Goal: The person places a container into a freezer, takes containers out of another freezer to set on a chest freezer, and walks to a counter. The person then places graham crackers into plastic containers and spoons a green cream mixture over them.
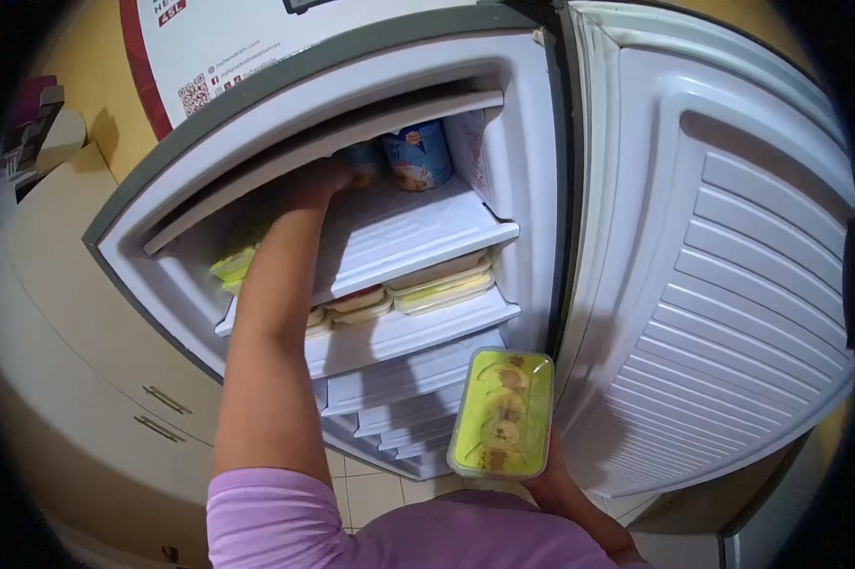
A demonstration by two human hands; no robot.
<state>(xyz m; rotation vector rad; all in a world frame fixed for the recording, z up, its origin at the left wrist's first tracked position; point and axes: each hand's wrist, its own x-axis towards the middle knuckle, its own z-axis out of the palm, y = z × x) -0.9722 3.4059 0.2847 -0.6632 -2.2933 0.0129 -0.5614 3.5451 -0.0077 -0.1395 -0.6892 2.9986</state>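
Note:
My left arm stretches into the upper compartment of an upright freezer [532, 237]. Deep inside, in shadow, my left hand [325, 177] is beside or touching a blue container [363, 163]; its fingers are hard to make out. A larger blue tub [418, 156] with a printed label stands to the right of it. Low in front of the shelves, my right hand [548, 471] holds up a clear plastic container [503, 413] from beneath. Through its lid show a bright green filling and a row of pale round slices with brown crumbs.
Green-filled containers [235, 264] sit at the left of the top shelf [408, 232]. Several lidded containers [443, 287] rest one shelf below. The freezer door [731, 275] stands wide open at right. A pale cabinet [86, 322] is at left.

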